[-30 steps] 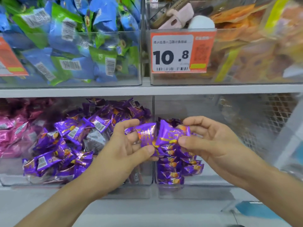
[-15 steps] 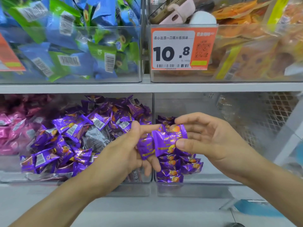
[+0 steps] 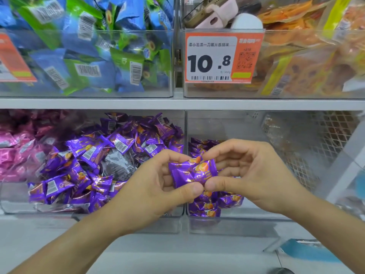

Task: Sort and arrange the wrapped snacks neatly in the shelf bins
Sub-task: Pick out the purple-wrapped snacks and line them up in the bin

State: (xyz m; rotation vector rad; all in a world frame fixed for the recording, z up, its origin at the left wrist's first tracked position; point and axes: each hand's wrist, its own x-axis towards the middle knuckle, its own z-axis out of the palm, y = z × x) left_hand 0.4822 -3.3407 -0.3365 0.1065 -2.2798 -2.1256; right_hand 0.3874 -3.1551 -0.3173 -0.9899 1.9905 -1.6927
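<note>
Two purple wrapped snacks (image 3: 193, 172) sit pressed together between my hands, in front of the divider between two clear bins on the lower shelf. My left hand (image 3: 156, 186) pinches their left side with thumb and curled fingers. My right hand (image 3: 250, 175) pinches the right side the same way. The left clear bin (image 3: 11, 206) holds a loose heap of purple snacks (image 3: 94, 161). In the right clear bin (image 3: 256, 214), a neat stack of purple snacks (image 3: 205, 206) stands at its left front, partly hidden by my hands.
Pink wrapped snacks (image 3: 11, 155) fill the far left of the lower shelf. Above, a bin of blue and green packets (image 3: 88, 56) stands left, a bin of orange packets (image 3: 306, 62) with a 10.8 price tag (image 3: 219, 58) right. A metal mesh panel (image 3: 316, 147) backs the right bin.
Both hands have closed in on the purple snacks and brought them together; the thumbs now meet under them. The view has shifted slightly.
</note>
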